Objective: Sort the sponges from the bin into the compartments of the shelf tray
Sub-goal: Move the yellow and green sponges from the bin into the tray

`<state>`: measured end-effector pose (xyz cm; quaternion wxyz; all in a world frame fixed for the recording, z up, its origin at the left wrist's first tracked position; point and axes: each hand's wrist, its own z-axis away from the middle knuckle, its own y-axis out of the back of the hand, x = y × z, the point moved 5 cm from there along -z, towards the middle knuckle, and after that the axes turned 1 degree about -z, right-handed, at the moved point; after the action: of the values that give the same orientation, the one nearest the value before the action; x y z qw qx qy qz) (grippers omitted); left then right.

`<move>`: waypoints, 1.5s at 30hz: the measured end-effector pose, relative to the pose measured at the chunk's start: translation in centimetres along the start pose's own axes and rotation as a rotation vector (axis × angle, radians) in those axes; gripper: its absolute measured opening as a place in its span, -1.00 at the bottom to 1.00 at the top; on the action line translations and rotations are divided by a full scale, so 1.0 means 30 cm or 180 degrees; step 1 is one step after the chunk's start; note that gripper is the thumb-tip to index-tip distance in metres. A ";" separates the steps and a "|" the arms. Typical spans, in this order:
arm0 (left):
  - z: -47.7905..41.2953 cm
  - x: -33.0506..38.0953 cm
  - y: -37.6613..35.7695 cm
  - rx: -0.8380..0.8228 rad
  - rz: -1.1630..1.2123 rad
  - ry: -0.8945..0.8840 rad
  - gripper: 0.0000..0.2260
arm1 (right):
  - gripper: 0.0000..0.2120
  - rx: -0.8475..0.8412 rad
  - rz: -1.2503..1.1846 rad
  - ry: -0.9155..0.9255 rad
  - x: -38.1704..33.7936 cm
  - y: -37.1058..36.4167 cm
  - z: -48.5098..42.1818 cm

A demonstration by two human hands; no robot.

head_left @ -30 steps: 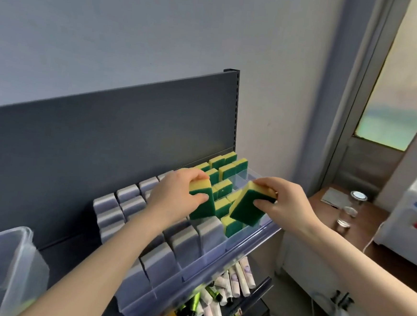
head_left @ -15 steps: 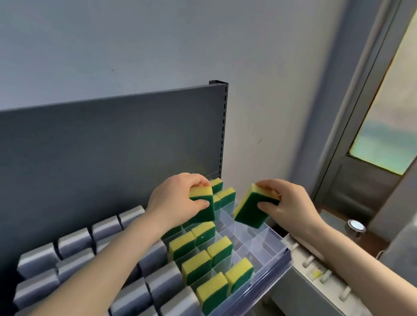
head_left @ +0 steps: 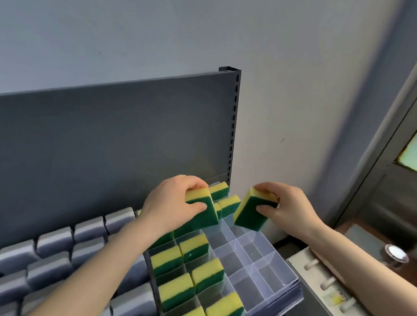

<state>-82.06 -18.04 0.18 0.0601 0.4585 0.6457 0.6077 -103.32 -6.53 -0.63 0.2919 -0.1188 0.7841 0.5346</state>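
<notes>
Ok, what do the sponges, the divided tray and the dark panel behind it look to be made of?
Each sponge: yellow foam, soft-looking and matte, bonded to a green scouring layer that looks rougher. Tray: clear plastic, probably rigid, glossy; the dividers show through each other. Back panel: likely painted metal, dark grey matte, with a slotted edge strip.

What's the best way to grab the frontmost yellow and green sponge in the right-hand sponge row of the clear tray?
Come from straight above and pinch the upper part of the yellow-and-green sponge across its front and back faces. It stands on edge in the clear plastic tray, and the dividers wall in its lower part, so only the top is free.
</notes>
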 end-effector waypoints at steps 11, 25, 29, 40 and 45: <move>0.003 0.097 -0.139 0.0172 -0.0423 0.0543 -0.66 | -0.61 -0.0817 -0.0219 0.0717 0.107 -0.082 -0.154; 0.002 0.081 -0.280 -0.0236 -0.0574 0.0945 -0.61 | -0.62 -0.1382 0.0121 0.1130 0.162 -0.172 -0.174; -0.001 0.088 -0.314 -0.0403 -0.0675 0.0887 -0.64 | -0.63 -0.1611 0.0259 0.1174 0.170 -0.203 -0.171; -0.023 0.093 -0.402 -0.0826 -0.1072 0.0644 -0.63 | -0.74 -0.2012 0.0647 0.1323 0.179 -0.298 -0.126; -0.015 0.093 -0.406 -0.0802 -0.1017 0.0645 -0.61 | -0.72 -0.2064 0.0674 0.1377 0.176 -0.300 -0.116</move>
<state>-90.28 -14.57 -8.59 0.1472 0.2759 0.6318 0.7092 -104.22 -12.62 -9.76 0.0108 -0.2331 0.6260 0.7441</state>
